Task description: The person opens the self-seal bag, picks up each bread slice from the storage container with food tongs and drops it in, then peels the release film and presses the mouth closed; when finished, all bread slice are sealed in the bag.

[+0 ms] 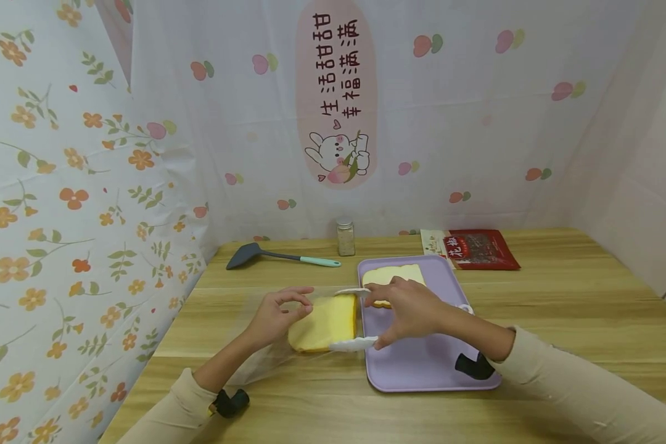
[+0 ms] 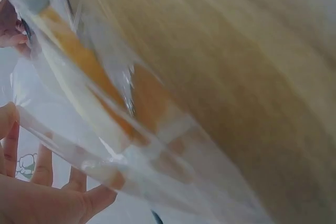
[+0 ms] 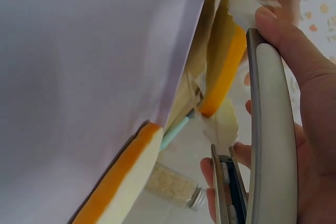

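My right hand (image 1: 413,306) holds tongs (image 1: 353,344) with white scalloped tips; their pale handles show in the right wrist view. The tips stand along two opposite edges of a yellow bread slice (image 1: 327,322) with an orange-brown crust. Around that slice is a clear plastic bag (image 2: 178,177), its mouth toward the tray. At the bag's upper edge, my left hand (image 1: 275,319) pinches the film between thumb and finger, the other fingers spread. A second bread slice (image 1: 396,273) lies on a lilac tray (image 1: 411,370), partly behind my right hand.
Behind the bag lies a spatula (image 1: 280,254) with a dark head and mint handle end. A small jar (image 1: 345,238) with a metal lid stands by the back curtain. Behind the tray is a red packet (image 1: 480,248). A patterned curtain (image 1: 61,246) borders the left side.
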A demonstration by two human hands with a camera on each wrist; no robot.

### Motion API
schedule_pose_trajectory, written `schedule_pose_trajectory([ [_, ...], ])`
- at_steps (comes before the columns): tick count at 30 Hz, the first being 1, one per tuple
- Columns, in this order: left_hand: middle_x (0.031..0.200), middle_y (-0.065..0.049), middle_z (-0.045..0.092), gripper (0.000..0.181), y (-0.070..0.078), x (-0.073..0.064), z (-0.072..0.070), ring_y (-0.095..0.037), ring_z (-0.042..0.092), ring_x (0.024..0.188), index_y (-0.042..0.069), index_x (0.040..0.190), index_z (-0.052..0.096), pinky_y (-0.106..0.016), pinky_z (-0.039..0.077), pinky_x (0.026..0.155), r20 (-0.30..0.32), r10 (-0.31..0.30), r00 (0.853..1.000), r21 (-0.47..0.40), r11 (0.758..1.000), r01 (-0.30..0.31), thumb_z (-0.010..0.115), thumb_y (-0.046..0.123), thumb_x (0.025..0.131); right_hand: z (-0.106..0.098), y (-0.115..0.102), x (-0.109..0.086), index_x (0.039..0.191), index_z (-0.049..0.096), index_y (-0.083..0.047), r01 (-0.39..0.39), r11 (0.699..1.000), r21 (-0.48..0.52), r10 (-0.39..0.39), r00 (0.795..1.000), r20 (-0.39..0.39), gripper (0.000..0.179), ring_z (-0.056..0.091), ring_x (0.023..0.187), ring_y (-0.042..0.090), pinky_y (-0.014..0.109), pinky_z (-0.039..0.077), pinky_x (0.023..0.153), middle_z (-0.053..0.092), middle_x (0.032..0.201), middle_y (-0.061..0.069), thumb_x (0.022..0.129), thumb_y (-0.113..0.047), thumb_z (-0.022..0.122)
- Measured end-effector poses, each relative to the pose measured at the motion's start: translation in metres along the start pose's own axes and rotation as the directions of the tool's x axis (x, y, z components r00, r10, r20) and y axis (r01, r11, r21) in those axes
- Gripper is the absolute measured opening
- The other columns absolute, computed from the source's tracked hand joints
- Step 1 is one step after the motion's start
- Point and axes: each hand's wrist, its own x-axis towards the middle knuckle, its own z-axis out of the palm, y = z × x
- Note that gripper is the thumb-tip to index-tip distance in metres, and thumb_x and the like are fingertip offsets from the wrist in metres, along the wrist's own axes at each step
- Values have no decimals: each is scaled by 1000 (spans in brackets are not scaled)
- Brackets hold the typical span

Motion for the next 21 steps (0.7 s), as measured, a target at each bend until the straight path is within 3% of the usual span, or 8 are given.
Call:
schedule_pose_trajectory([
  [9, 133, -15, 62, 12, -2, 1, 2, -37, 50, 130, 7, 94, 75, -67, 44, 91, 8, 2, 1000, 11, 1000, -3, 72, 18, 93, 6, -5, -1, 116, 69, -24, -58, 998, 39, 58, 998, -12, 69, 52, 85, 15, 30, 42, 62, 61, 136, 3, 61, -60, 87],
  [15, 133, -20, 61, 10, -2, 2, 5, -37, 49, 131, 5, 93, 75, -58, 47, 87, 0, 18, 1000, -4, 1000, -18, 72, 15, 92, 8, -7, 1, 117, 68, -25, 19, 997, 72, -20, 1000, 4, 65, 54, 94, 21, 30, 42, 68, 52, 146, 4, 63, -55, 88],
  [21, 134, -14, 61, 10, 0, 2, 7, -37, 48, 132, 7, 93, 75, -71, 41, 91, -12, 24, 1000, -5, 1000, -24, 72, 16, 93, 11, -3, 4, 118, 69, -23, 95, 991, 97, -97, 995, 20, 67, 55, 100, 24, 32, 44, 75, 51, 147, 6, 62, -55, 89],
])
